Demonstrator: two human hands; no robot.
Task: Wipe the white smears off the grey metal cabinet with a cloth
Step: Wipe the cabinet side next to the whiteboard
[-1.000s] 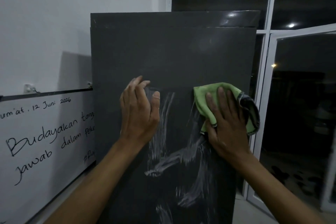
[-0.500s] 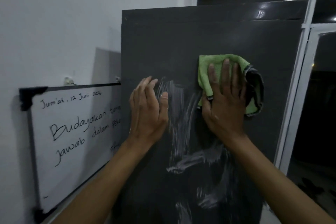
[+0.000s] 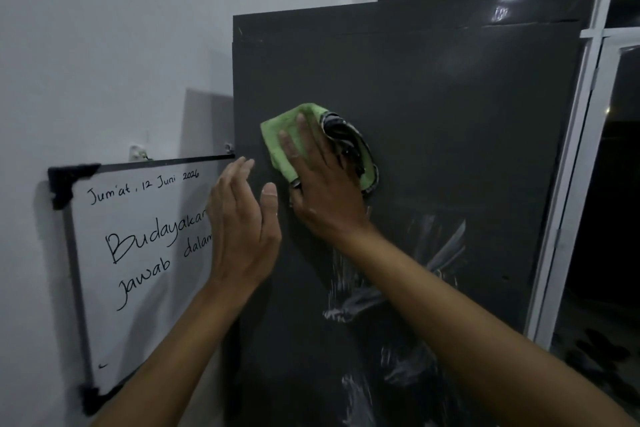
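Green microfibre cloth (image 3: 283,139), soft and floppy, so it bunches: best pinned flat under the right hand (image 3: 322,180), as now, high on the cabinet (image 3: 450,132). Left hand (image 3: 242,229) rests flat, grasping nothing. Smears (image 3: 360,302) sit below the cloth.

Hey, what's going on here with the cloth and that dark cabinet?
A person is wiping white smears off a grey metal cabinet. The right hand presses a green cloth flat against the cabinet's face, above the marks. The left hand rests open on the cabinet near its left edge, beside a whiteboard on the wall. Plenty of streaks remain lower down, so the job is not finished.
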